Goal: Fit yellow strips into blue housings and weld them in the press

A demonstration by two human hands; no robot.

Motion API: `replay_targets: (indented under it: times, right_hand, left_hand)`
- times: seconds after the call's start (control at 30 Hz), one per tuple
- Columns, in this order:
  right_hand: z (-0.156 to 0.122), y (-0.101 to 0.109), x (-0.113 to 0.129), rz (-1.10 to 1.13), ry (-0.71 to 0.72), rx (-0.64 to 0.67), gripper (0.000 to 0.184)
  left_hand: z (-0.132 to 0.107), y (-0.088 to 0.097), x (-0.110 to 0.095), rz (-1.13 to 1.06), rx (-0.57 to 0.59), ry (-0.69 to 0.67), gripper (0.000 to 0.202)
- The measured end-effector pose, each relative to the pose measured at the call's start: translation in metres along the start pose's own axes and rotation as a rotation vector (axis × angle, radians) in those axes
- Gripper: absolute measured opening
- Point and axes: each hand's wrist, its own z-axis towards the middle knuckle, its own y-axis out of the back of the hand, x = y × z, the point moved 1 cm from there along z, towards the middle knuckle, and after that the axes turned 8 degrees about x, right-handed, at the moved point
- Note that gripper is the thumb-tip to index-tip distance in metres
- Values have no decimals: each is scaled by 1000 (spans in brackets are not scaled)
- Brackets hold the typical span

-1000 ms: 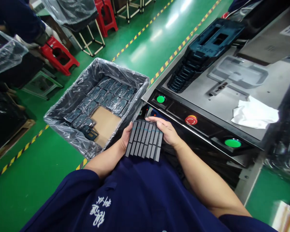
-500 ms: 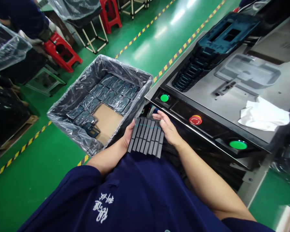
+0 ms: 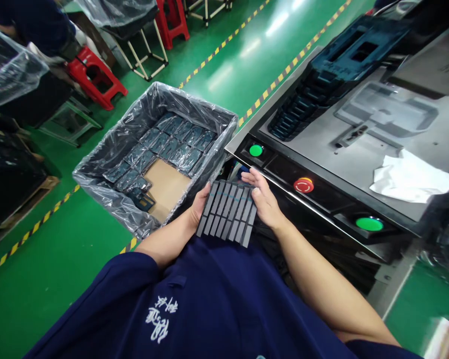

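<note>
The dark grey stack (image 3: 228, 212) is held in front of the person's navy shirt (image 3: 217, 299), between the hands, just beside the front edge of the counter (image 3: 333, 169). Its visible side shows a row of narrow, matte grey strips lying side by side, split by dark gaps and broken crosswise by a dark line below the middle. A thin teal line runs across the upper part, and the lower edge is stepped.

The left hand (image 3: 200, 204) grips the stack's left edge. The right hand (image 3: 265, 202) is at the right edge, thumb near the upper corner and fingers stretched out beyond it; whether it grips, I cannot tell.

Beyond the left hand, on the green floor (image 3: 22, 309), stands a bin (image 3: 108, 202) lined with clear plastic. Flat, dark parts (image 3: 170, 147) in shiny clear wrap lie in rows inside it, over its far and left portions. Bare brown cardboard (image 3: 168, 187) shows at the near side. A dark part with an opening (image 3: 142, 200) lies at the cardboard's left edge.
</note>
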Motion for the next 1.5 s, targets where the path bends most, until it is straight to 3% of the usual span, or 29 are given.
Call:
replay_targets:
  times: [0.07, 0.17, 0.27, 0.37, 0.47, 0.63, 0.77, 0.93, 1.07, 1.17, 1.27, 1.33, 1.43, 1.5]
  right_hand:
    - [-3, 0, 2, -84, -57, -90, 82]
    - [-14, -4, 6, -156, -280, -297, 90]
    - [-31, -15, 14, -90, -442, -316, 88]
    - [-45, -30, 24, -8, -371, -217, 84]
    - [-49, -40, 29, 4, -229, -202, 94]
    - [-43, -38, 24, -26, -43, -172, 105]
    - [-39, -34, 19, -63, -16, -122, 111]
    - [-43, -38, 19, -1, -201, -99, 113]
    - [-49, -46, 17, 130, -351, -60, 122]
    - [-51, -49, 13, 59, -432, -56, 135]
    - [-46, -49, 6, -17, -518, -88, 136]
    - [-40, -48, 0, -46, -542, -137, 128]
    - [-30, -45, -8, -93, -512, -201, 115]
    - [-21, -44, -12, -77, -453, -158, 107]
  left_hand:
    - [0, 1, -1, -8, -14, 10, 63]
    - [2, 6, -3, 11, -20, -18, 63]
    - [3, 10, -1, 86, 6, -25, 58]
    - [2, 6, 4, 224, 83, -22, 59]
    - [-4, -9, 6, 408, 225, -57, 79]
    - [-17, -41, -6, 677, 377, -190, 98]
    - [-25, -51, -17, 786, 419, -212, 109]
    - [-23, -37, -15, 713, 345, -223, 100]
    - [-15, -17, -5, 513, 284, -80, 78]
    - [-12, -10, -2, 445, 234, -28, 62]
    - [-9, -13, -2, 424, 183, -14, 50]
    - [-6, -18, -3, 391, 109, 65, 41]
    - [3, -27, -2, 328, -44, 185, 32]
    - [9, -34, -2, 314, -152, 194, 29]
